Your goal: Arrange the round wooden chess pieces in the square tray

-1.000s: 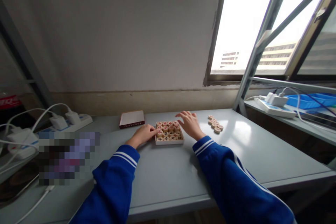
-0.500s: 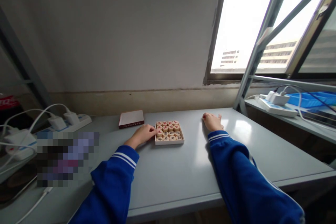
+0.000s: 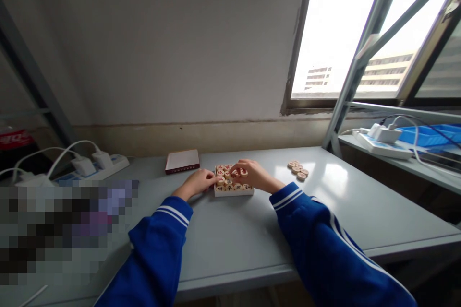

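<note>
Grey tabletop (image 3: 234, 235), smooth, faint sheen, glare patch toward the window side. Small shallow tray (image 3: 233, 192), pale square rim, packed with round wooden discs (image 3: 222, 173) in rows, red and dark marks on their faces.

Left hand (image 3: 196, 183) at the tray's 9 o'clock edge, fingers curled loosely, fingertips against the rim; holds nothing that can be made out. Right hand (image 3: 252, 175) lies over the tray's 3 o'clock half, thumb and forefinger pinched on one disc at about tray centre. Both sleeves blue with white cuff stripes.

Around: flat box (image 3: 182, 161), dark red sides and pale top, at 10 o'clock of the tray, near but apart. Loose discs (image 3: 298, 170) in a small cluster at 3 o'clock, well apart from the tray, right forearm between the two. Power strip (image 3: 97, 165) with white plugs and cables at far 9 o'clock, near the wall. Second strip (image 3: 382, 143) on a lower ledge at 2 o'clock beside a blue bin (image 3: 432, 135).

Room: wall runs close behind the tray at 12 o'clock. Metal post (image 3: 345, 100) stands at the tabletop's far right corner. Broad bare surface from the tray down to the near edge at 6 o'clock.
</note>
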`<state>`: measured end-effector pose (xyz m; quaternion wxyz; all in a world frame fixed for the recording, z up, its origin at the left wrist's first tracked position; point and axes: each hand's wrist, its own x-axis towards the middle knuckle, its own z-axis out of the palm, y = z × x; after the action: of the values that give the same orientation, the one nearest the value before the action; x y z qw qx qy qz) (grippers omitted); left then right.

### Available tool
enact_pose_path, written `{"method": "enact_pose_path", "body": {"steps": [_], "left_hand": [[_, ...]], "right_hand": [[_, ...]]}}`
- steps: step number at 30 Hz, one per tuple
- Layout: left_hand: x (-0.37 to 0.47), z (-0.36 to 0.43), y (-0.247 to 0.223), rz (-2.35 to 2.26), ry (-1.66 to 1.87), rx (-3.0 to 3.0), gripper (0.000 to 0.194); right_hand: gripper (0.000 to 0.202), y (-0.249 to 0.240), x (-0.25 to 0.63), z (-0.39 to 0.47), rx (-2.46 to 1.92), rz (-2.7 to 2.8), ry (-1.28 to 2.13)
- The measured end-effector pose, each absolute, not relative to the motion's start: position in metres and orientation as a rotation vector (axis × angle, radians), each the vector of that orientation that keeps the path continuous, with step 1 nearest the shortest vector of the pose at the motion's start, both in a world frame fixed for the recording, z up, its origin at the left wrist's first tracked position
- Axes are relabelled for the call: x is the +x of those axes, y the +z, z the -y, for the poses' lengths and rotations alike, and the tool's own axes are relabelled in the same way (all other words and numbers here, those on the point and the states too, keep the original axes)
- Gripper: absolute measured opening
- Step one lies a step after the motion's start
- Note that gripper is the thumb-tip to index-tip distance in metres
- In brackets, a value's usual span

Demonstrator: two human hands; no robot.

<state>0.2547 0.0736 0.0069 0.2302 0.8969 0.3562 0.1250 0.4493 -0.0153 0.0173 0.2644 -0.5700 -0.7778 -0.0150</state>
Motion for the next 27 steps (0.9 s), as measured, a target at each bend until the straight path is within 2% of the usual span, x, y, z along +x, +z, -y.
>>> {"method": "enact_pose_path", "body": {"steps": [12,15,19,24,27], "left_hand": [[0.255,-0.074,0.005,-0.994,0.339,2.479,0.051],[0.254,-0.073,0.007,-1.004,0.333,2.477,0.049],[0.254,-0.074,0.006,-1.017,0.329,2.472,0.047],[0.255,-0.074,0.006,-1.021,0.334,2.463,0.044],[0.255,-0.073,0.006,-1.019,0.338,2.465,0.045]], "right_hand": [[0.018,0.014,0.435,0.02,-1.724,2.118,-0.123],[0.018,0.021,0.449,0.023,-1.962,2.029,-0.234],[0.028,0.022,0.485,0.032,-2.394,1.711,-0.413],[0.03,0.011,0.527,0.039,-2.783,1.29,-0.302],[0.031,0.007,0.536,0.039,-2.827,1.29,-0.227]]}}
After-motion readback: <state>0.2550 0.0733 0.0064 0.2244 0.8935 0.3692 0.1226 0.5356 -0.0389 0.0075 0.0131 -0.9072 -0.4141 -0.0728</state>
